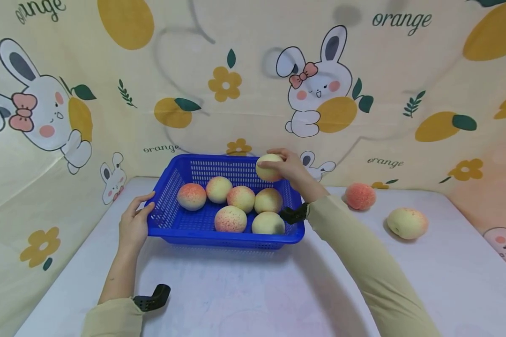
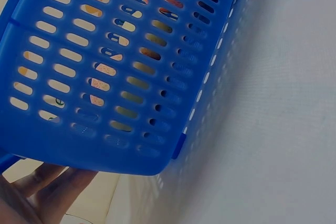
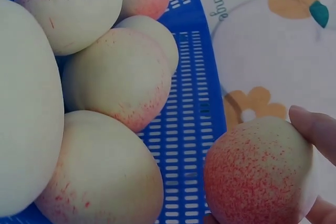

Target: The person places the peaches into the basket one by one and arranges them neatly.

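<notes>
A blue plastic basket (image 1: 223, 240) with slotted walls holds several yellow and pink peaches (image 1: 230, 219). My left hand (image 1: 134, 222) grips its left end, fingers over the rim; in the left wrist view the fingertips (image 2: 63, 182) show under the basket's edge. At the back right corner my right hand (image 1: 295, 171) holds a peach (image 1: 269, 167) between thumb and fingers, level with the rim. The right wrist view shows this peach (image 3: 260, 174) speckled red on one side, with other peaches (image 3: 118, 77) lying beside it in the basket.
On the white table (image 1: 253, 290), right of the basket, lie a deep pink peach (image 1: 360, 196) and a pale yellow peach (image 1: 407, 223). A cloth backdrop (image 1: 253, 126) printed with rabbits and oranges hangs close behind the basket. Black wrist mounts (image 1: 152, 298) sit on both forearms.
</notes>
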Available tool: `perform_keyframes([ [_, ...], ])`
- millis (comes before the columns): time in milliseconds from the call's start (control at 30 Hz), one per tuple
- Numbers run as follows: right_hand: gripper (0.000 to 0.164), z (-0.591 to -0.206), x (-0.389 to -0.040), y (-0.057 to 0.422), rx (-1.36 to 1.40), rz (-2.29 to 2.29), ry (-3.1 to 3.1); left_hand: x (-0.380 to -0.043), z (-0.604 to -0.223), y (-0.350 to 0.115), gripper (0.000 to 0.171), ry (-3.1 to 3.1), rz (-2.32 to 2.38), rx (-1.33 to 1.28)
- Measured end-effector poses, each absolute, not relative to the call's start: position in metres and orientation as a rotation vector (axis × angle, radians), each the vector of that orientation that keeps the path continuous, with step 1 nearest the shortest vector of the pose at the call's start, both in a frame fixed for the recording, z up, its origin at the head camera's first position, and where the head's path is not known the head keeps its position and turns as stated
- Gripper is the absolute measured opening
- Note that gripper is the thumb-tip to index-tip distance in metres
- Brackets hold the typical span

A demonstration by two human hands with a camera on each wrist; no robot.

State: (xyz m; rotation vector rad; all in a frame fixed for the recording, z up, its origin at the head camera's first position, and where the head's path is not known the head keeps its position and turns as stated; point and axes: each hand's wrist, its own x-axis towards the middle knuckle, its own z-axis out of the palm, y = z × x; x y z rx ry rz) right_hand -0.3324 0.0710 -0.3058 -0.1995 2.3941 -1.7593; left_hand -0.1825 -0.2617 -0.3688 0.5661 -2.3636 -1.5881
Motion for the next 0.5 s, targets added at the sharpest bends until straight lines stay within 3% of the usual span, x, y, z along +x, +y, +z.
perform_keyframes([
  [500, 0.062, -0.315, -0.343, 0.046, -0.156, -1.582, 2.421, -0.184, -0.370, -0.262, 0.041, -2.342, -1.609, 0.569],
])
